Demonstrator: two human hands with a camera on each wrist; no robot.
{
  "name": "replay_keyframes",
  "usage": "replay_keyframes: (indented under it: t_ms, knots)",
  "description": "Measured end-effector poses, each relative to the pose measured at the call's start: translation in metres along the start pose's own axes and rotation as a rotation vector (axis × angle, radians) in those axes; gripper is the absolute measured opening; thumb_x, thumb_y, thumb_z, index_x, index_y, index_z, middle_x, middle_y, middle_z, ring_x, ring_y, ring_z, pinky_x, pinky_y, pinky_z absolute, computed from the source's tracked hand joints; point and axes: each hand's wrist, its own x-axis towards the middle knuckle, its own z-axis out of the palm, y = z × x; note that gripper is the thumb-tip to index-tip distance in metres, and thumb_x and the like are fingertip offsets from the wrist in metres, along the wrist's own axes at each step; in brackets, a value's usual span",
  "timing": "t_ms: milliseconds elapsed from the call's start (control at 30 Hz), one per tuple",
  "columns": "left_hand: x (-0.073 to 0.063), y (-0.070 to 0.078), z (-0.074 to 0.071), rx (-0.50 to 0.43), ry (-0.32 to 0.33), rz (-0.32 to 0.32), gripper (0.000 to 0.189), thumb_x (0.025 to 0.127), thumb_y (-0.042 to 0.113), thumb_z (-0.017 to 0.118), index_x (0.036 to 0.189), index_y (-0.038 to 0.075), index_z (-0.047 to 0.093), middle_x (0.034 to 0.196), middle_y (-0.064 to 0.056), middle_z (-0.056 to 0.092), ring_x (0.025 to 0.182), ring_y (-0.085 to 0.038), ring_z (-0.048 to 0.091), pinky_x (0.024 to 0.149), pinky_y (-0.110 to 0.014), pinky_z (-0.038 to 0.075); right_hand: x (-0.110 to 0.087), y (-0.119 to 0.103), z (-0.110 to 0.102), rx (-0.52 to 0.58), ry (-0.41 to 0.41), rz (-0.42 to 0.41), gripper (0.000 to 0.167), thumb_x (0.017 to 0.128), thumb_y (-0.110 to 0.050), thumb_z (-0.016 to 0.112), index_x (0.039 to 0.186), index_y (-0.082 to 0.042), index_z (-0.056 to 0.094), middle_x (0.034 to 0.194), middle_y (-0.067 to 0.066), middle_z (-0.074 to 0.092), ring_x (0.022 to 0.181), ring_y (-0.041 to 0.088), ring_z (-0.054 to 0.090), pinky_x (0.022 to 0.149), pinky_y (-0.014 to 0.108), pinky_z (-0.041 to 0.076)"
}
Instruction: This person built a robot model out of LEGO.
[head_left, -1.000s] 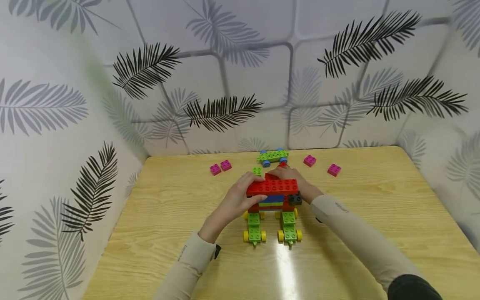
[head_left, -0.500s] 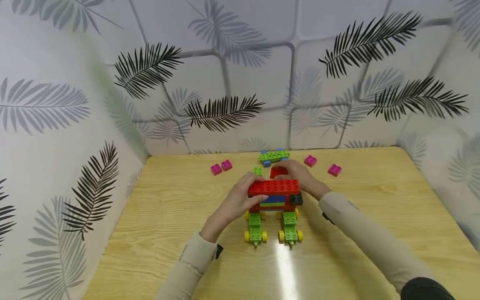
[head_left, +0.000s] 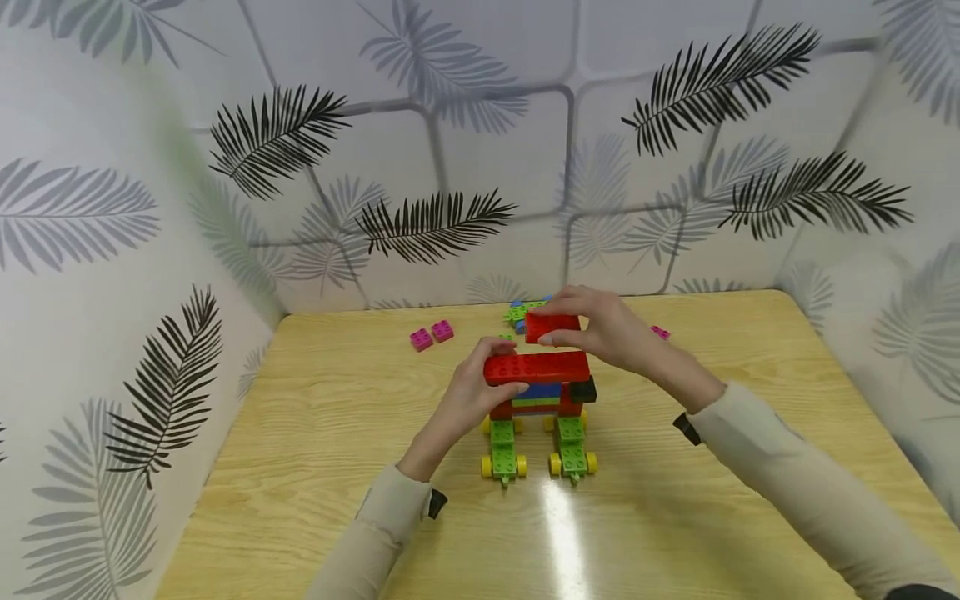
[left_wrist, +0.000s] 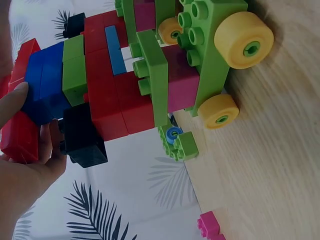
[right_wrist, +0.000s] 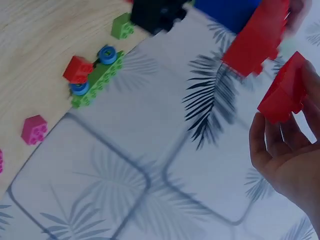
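A block vehicle stands mid-table, with green wheeled bases (head_left: pixel 572 457) on yellow wheels, a red and blue body, and black bricks (left_wrist: pixel 84 137) at its ends. Along its top runs a long red brick (head_left: pixel 536 367). My left hand (head_left: pixel 467 392) grips the left end of this top, thumb in front and fingers behind; in the left wrist view the thumb lies by the blue bricks (left_wrist: pixel 47 82). Just behind and above the top, my right hand (head_left: pixel 618 333) pinches a separate red brick (head_left: pixel 551 327). That brick is apart from the structure in the right wrist view.
Behind the structure lies a green wheeled base (right_wrist: pixel 102 77) with blue wheels, a small red brick (right_wrist: pixel 77 69) beside it. A small green brick (right_wrist: pixel 121 26) is nearby. Pink bricks (head_left: pixel 431 335) lie at the back left, and another pink brick (head_left: pixel 660 332) at the back right.
My right hand has picked up the red brick from behind the structure and raised it above the top. The left hand keeps its grip. The head view has shifted slightly.
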Motion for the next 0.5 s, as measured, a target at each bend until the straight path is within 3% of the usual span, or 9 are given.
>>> replay_keyframes:
  t_ms: [133, 500]
  knots:
    - [0.006, -0.002, 0.002, 0.003, -0.006, 0.013, 0.057, 0.085, 0.007, 0.074, 0.133, 0.004, 0.043, 0.125, -0.014, 0.056, 0.112, -0.027, 0.057, 0.091, -0.038, 0.051, -0.001, -0.012, 0.005, -0.002, -0.063, -0.039, 0.040, 0.083, -0.018, 0.077, 0.120, -0.008, 0.069, 0.109, 0.006, 0.067, 0.095, 0.020, 0.059, 0.073, 0.031, 0.054]
    - [0.014, -0.004, 0.006, 0.004, -0.014, 0.032, 0.054, 0.085, 0.008, 0.074, 0.131, 0.007, 0.044, 0.124, -0.012, 0.056, 0.109, -0.027, 0.058, 0.089, -0.036, 0.052, -0.005, -0.009, 0.014, 0.003, -0.131, 0.032, 0.043, 0.085, -0.022, 0.075, 0.125, -0.010, 0.065, 0.119, 0.007, 0.064, 0.103, 0.022, 0.060, 0.077, 0.032, 0.055]
